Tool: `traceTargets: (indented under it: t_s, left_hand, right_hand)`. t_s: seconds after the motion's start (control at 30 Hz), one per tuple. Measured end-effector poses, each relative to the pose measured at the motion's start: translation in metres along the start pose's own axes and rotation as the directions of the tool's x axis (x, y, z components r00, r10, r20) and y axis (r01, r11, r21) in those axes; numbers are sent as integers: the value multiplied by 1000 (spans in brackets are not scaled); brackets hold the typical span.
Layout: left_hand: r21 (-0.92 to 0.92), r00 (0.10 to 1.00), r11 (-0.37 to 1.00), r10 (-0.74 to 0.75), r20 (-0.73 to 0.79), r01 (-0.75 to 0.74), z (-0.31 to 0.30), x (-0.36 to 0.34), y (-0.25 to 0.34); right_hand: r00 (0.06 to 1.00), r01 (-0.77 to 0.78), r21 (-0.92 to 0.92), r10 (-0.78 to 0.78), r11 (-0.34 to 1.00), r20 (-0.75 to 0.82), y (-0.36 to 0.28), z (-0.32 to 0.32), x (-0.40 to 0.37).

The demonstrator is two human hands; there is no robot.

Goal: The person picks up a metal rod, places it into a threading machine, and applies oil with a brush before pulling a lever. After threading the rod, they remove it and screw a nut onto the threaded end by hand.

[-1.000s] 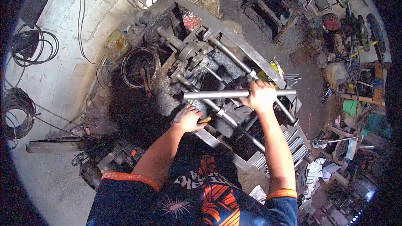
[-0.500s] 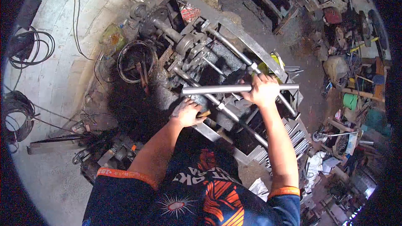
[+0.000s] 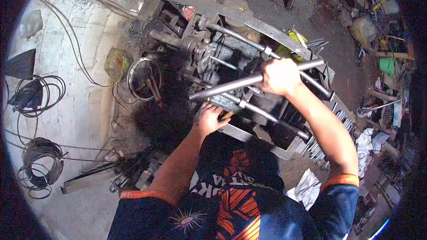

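Note:
A long bare metal rod lies slantwise over the machine, its right end higher in view. My right hand is closed around it, right of its middle. Below the rod's left end, my left hand has its fingers curled at the machine's near edge. A short yellow-brown piece shows between its thumb and fingers; its full shape is hidden. Beneath the rod is a greasy machine with two shiny parallel guide bars, each carrying nuts, inside a steel frame.
A round dark pan stands left of the machine, near a dirty greenish container. Coiled black cable lies at the left. Several thin metal rods are bundled at the right. White cloth lies nearer me.
The view has turned, so the machine and rod both appear tilted up to the right. My right hand keeps its grip on the rod; my left hand stays by the near edge.

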State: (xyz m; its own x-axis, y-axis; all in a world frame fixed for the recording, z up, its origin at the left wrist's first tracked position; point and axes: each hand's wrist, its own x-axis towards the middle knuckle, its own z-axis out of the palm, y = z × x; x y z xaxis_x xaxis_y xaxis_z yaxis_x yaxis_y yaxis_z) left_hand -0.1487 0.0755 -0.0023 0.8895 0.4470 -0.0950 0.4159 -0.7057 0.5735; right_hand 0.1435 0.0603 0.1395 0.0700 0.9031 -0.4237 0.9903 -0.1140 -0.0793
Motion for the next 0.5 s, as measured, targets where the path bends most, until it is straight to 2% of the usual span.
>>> traceTargets:
  t_s: [0.33,0.4,0.43,0.5]
  left_hand:
    - [4,995,998,65,-76,-65,1,2,0]
    - [-20,995,998,-53,86,54,-3,2,4]
    - [-19,995,998,-51,82,52,-1,2,3]
    - [-42,997,998,-43,67,46,2,1,1]
  right_hand:
    - [1000,16,2,-16,1000,18,3,1,-4]
    - [1000,-9,46,10,999,-27,3,3,-5]
    - [999,-10,42,11,999,-30,3,7,-6]
    - [985,-30,17,32,999,-167,3,17,-6]
